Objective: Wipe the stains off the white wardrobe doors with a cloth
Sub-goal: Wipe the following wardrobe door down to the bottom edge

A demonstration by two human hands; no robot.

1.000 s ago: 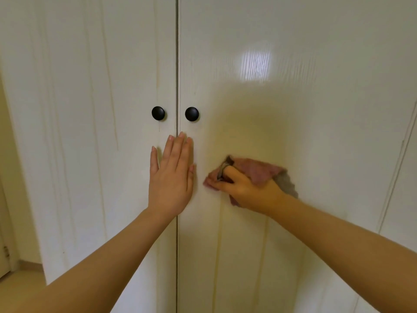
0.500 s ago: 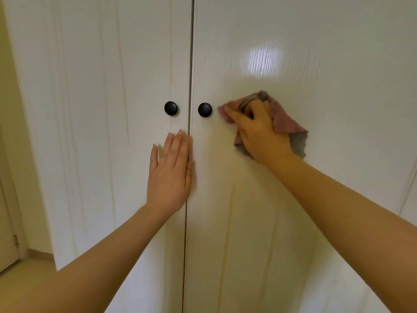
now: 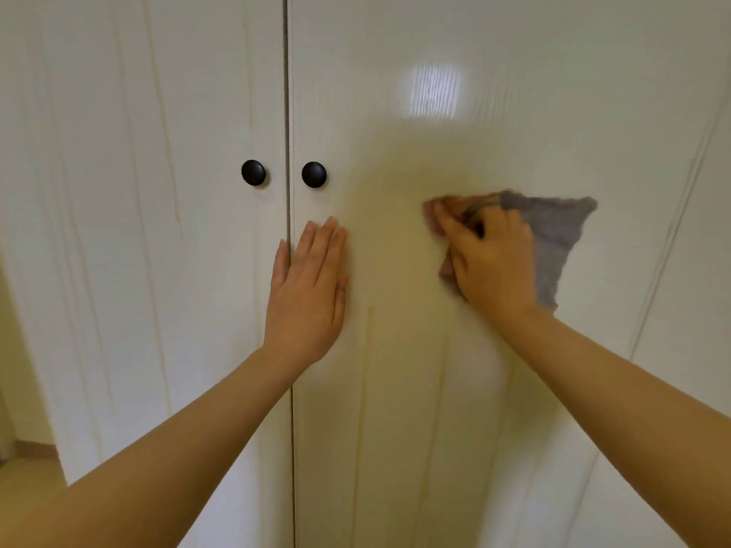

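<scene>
Two white doors shut, filling the view: left wardrobe door (image 3: 138,231), right wardrobe door (image 3: 593,112), dark seam (image 3: 288,92) between them running 12 to 6 o'clock. Round black left knob (image 3: 253,172) and right knob (image 3: 314,174) just beside the seam, one on each side, at about 11 o'clock from the view's centre.

Left hand (image 3: 306,294) at 6 o'clock of the right knob, spread flat against the doors. Fingers straight and close together, pointing to 12 o'clock. Palm mostly on the right wardrobe door, little finger across the seam. Nothing held.

Right hand (image 3: 490,259) at 3 o'clock of the left hand, apart from it, blurred. Fingers curled round a bunched cloth (image 3: 553,239), pressing it to the right wardrobe door. Pinkish fold at the fingertips, at 10 o'clock of the hand. Grey flap spread out at 3 o'clock.

Faint brownish streaks (image 3: 366,369) running down the right wardrobe door at 6 o'clock, below the space between the hands; similar thin lines on the left wardrobe door. Bright glare (image 3: 434,91) at 12 o'clock of the right hand. Strip of floor (image 3: 23,480) at 8 o'clock.
</scene>
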